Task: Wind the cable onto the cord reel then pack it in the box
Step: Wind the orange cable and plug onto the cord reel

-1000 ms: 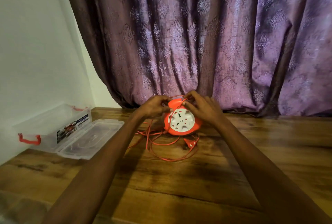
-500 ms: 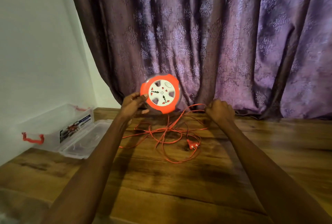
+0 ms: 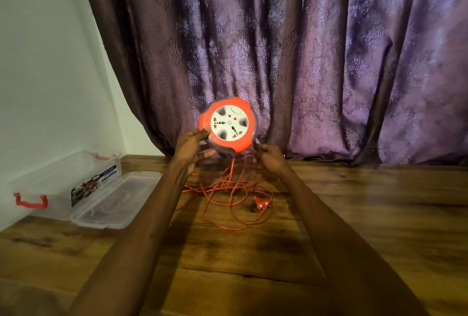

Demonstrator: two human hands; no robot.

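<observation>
Hands are seen raised above the wooden tabletop (image 3: 354, 214). The round orange cord reel with a white socket face (image 3: 228, 125) is gripped at its lower left rim by the left hand (image 3: 191, 148), face turned toward the camera, disc upright. The thin orange cable (image 3: 229, 194) is pinched by the right hand (image 3: 269, 157) just below the reel; its loops and plug (image 3: 260, 205) lie on the tabletop. The clear plastic box (image 3: 63, 184) is set open at far left.

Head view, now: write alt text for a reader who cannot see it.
A person's left hand holds a round orange-and-white cord reel upright above a wooden floor, while the right hand grips its loose orange cable. A clear plastic box lies open at left, before a purple curtain.
</observation>
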